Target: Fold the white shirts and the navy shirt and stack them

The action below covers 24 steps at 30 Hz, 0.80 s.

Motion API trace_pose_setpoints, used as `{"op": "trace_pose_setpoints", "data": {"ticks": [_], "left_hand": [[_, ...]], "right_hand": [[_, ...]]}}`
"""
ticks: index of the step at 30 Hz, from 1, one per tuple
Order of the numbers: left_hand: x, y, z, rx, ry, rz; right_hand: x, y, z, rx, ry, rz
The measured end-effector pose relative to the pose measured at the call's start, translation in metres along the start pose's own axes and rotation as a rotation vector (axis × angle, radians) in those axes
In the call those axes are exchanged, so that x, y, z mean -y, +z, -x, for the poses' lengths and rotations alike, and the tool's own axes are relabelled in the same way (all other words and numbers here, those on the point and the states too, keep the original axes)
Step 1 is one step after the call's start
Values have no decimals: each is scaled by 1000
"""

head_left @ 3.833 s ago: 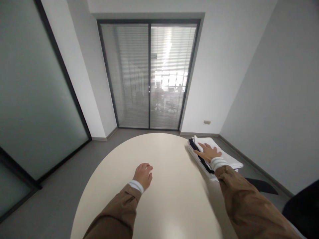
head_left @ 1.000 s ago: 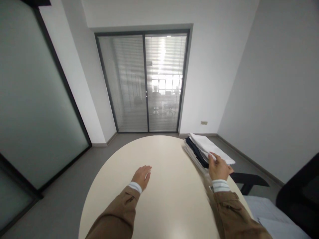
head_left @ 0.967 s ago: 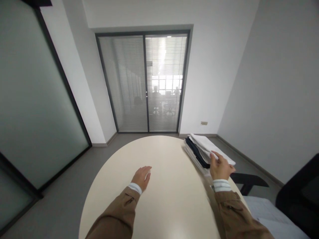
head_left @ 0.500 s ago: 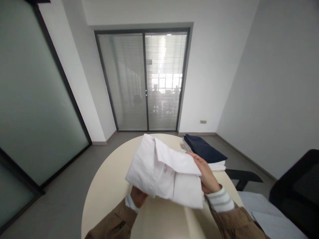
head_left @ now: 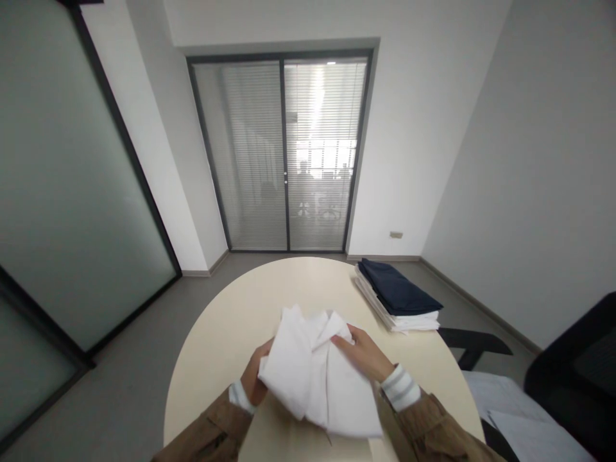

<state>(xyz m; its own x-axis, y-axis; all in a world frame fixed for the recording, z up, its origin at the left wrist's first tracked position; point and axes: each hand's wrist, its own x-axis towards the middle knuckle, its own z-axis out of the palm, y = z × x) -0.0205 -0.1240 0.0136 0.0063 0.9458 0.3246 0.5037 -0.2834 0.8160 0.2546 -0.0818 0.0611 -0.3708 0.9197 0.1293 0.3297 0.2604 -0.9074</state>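
Note:
A folded white shirt (head_left: 317, 375) is held just above the near part of the round cream table (head_left: 240, 308). My left hand (head_left: 254, 378) grips it from below at its left edge, mostly hidden by the cloth. My right hand (head_left: 363, 353) pinches the cloth near its top, fingers closed on a fold. A stack of folded clothes (head_left: 399, 298) lies at the table's far right edge, dark navy on top and white layers beneath.
A black chair (head_left: 572, 378) stands at the right, with a dark chair base (head_left: 474, 343) past the table edge and white sheets (head_left: 529, 430) low right. Glass sliding doors with blinds (head_left: 283, 154) face me; a frosted glass wall (head_left: 58, 192) runs along the left.
My right hand lifted the white shirt off the stack, exposing the navy piece. Both hands now hold it lower and nearer to me over the table's middle.

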Motion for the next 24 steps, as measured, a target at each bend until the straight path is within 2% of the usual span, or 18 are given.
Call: {"op": "trace_pose_setpoints", "data": {"ticks": [2, 4, 6, 7, 9, 10, 13, 15, 19, 22, 24], "left_hand": [[-10, -12, -2, 33, 49, 84], [-16, -25, -9, 52, 54, 135], [-17, -36, -18, 87, -13, 130], [-17, -39, -22, 104, -63, 109], [-17, -41, -27, 75, -116, 29], [-19, -40, -28, 12, -100, -37], [-35, -29, -25, -185, 107, -275], [-51, -22, -24, -190, 223, -382], [-76, -21, -31, -79, 224, -366], [-84, -42, -42, 28, 186, -123], [-90, -64, -51, -56, 98, 147]], "right_hand": [[9, -15, -6, -64, 20, -123], [20, -37, -14, -235, 77, -261], [36, -61, -20, -407, 92, -419], [45, -71, -21, -433, 79, -485], [64, -85, -22, -393, 47, -571], [73, -87, -21, -347, 36, -596], [97, -78, -13, -161, 33, -617], [108, -65, -6, -39, 30, -605], [122, -48, 6, 107, -10, -564], [132, -60, 4, 19, -68, -525], [145, -79, -4, -159, -146, -512]]}}
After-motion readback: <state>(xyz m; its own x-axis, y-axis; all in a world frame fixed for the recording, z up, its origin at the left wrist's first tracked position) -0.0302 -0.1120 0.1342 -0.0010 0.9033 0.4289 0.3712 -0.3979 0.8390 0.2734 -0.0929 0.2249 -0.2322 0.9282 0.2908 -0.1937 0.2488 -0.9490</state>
